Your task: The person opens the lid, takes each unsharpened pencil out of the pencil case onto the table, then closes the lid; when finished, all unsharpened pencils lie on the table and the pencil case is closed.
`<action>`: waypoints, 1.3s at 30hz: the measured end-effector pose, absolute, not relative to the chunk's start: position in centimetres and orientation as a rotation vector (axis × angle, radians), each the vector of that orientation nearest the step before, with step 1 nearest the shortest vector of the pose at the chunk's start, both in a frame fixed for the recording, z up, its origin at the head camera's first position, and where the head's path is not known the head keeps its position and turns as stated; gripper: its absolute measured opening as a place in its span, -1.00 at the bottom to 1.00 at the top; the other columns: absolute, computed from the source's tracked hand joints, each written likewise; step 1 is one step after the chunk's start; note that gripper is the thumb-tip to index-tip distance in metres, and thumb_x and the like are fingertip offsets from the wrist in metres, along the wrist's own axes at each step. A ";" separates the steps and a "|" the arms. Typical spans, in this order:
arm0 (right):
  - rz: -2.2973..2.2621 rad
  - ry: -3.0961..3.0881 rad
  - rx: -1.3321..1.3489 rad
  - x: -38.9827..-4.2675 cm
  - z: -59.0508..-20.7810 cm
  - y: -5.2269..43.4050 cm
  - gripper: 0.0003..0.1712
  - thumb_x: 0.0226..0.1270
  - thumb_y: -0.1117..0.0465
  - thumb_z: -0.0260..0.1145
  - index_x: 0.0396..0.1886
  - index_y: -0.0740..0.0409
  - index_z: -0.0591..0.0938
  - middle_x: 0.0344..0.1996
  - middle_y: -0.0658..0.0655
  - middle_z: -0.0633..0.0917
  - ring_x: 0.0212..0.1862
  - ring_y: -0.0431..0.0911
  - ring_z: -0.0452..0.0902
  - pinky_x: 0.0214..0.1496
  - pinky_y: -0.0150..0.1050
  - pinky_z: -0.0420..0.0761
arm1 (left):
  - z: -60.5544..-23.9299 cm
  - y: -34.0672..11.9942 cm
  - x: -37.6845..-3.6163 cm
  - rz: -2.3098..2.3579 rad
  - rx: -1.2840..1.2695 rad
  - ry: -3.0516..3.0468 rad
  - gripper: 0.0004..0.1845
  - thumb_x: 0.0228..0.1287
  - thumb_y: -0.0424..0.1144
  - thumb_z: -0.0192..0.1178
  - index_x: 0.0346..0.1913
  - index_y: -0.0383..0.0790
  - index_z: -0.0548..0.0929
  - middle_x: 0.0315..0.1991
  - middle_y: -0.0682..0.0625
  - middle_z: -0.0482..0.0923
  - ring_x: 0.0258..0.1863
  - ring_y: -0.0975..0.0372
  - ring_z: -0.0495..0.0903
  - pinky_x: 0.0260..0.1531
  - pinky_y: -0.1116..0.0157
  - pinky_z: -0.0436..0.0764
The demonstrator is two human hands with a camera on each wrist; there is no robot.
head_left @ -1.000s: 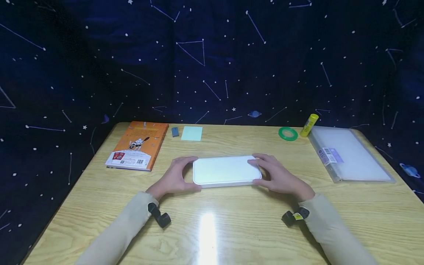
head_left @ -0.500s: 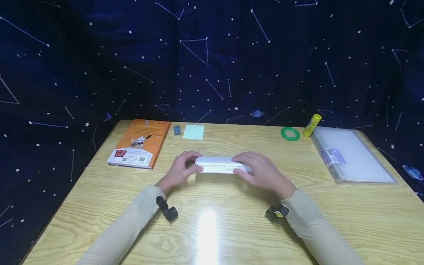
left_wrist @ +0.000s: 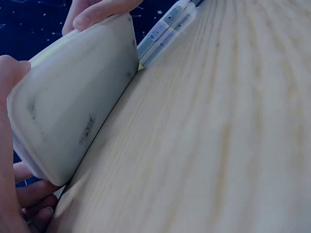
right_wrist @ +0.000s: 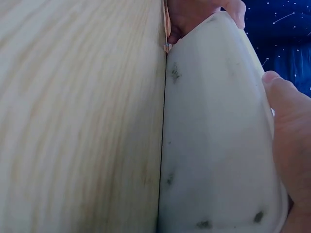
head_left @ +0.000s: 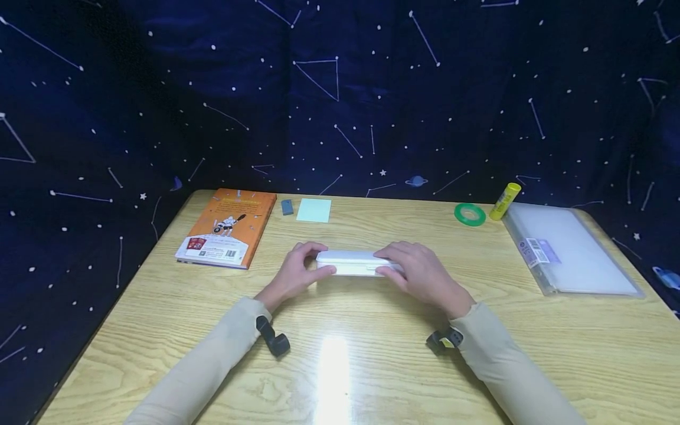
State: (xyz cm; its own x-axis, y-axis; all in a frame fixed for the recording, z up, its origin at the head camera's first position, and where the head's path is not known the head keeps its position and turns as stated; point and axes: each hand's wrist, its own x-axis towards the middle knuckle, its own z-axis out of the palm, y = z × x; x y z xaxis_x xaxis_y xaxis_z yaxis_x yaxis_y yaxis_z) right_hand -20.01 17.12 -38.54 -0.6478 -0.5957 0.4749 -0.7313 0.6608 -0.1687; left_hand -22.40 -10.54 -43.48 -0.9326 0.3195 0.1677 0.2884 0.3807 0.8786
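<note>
Wooden table (head_left: 159, 319): orange book (head_left: 226, 228), green tape (head_left: 470, 213) flank gripped white case (head_left: 347, 261).

Matt white plastic case (head_left: 355, 262), scuffed; glossy wood-grain table (head_left: 372, 366).

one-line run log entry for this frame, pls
left hand: grips case's left end | right hand: grips its right end | white case: tipped on its long edge on table | pens: beyond it

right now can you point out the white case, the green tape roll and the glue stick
white case (head_left: 353, 262): head view, on its long front side between the two hands
green tape roll (head_left: 461, 216): head view, on the left of its ring
glue stick (head_left: 505, 200): head view, on its yellow barrel
</note>
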 end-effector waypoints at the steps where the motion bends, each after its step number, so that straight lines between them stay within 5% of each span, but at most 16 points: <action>1: 0.490 -2.498 1.044 -20.0 -38.6 17.1 -0.65 0.22 0.04 0.36 -0.07 0.12 0.68 -0.17 0.12 0.74 -0.17 0.01 0.67 -0.13 -0.03 0.62 | -43.5 -10.5 -22.4 1.644 0.552 2.583 -0.48 0.08 -0.14 0.35 0.10 -0.30 0.55 -0.04 -0.19 0.45 -0.06 0.08 0.47 -0.07 0.23 0.49; 10: 0.431 -2.436 1.069 -20.1 -39.0 17.3 -0.66 0.25 0.05 0.31 -0.07 0.14 0.68 -0.18 0.13 0.73 -0.19 0.03 0.66 -0.17 -0.03 0.61 | -43.1 -10.0 -22.1 1.671 0.439 2.605 -0.45 -0.05 -0.16 0.44 0.06 -0.28 0.59 -0.06 -0.17 0.52 -0.15 0.10 0.54 -0.14 0.28 0.56; 22: 0.552 -2.393 1.132 -19.8 -39.4 18.8 -0.61 0.20 0.05 0.37 -0.04 0.17 0.69 -0.12 0.10 0.73 -0.07 0.02 0.64 -0.04 -0.03 0.60 | -43.5 -9.9 -22.2 1.548 0.629 2.670 -0.21 -0.33 -0.12 0.62 0.10 -0.22 0.55 -0.05 -0.07 0.53 -0.10 0.16 0.56 -0.03 0.23 0.57; 30: 0.554 -2.589 0.965 -20.9 -36.4 18.3 -0.71 0.26 0.04 0.35 -0.14 0.11 0.73 -0.23 0.11 0.77 -0.18 -0.02 0.71 -0.09 -0.05 0.64 | -43.8 -10.7 -21.8 1.400 0.830 2.741 0.28 -0.58 0.01 0.68 0.39 -0.21 0.24 0.10 -0.10 0.53 0.10 0.10 0.52 0.22 0.11 0.41; 35: 0.694 -2.790 0.893 -24.0 -34.2 18.3 -0.77 0.37 0.05 0.25 -0.21 0.07 0.73 -0.33 0.03 0.76 -0.36 -0.14 0.58 -0.19 -0.12 0.58 | -43.8 -10.6 -21.8 1.431 0.862 2.715 0.40 -0.60 -0.03 0.69 0.46 -0.15 0.07 0.12 -0.10 0.53 0.15 0.09 0.51 0.31 0.09 0.31; 39: 0.801 -2.891 0.867 -26.8 -33.7 18.5 -0.74 0.40 0.08 0.22 -0.20 0.12 0.74 -0.28 0.09 0.76 -0.29 -0.11 0.57 -0.16 -0.15 0.57 | -43.9 -10.6 -21.8 1.411 0.855 2.713 0.49 -0.61 -0.01 0.69 0.51 -0.10 -0.03 0.11 -0.04 0.55 0.15 0.12 0.48 0.33 0.04 0.27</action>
State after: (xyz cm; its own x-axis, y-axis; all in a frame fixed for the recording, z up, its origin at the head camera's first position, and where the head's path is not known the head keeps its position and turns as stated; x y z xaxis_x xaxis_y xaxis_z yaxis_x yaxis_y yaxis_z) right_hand -26.84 18.49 -33.68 -0.8458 -0.5089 0.1603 -0.5189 0.7145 -0.4694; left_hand -21.80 -10.64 -43.91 -0.8545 0.4451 0.2677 0.4748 0.4601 0.7503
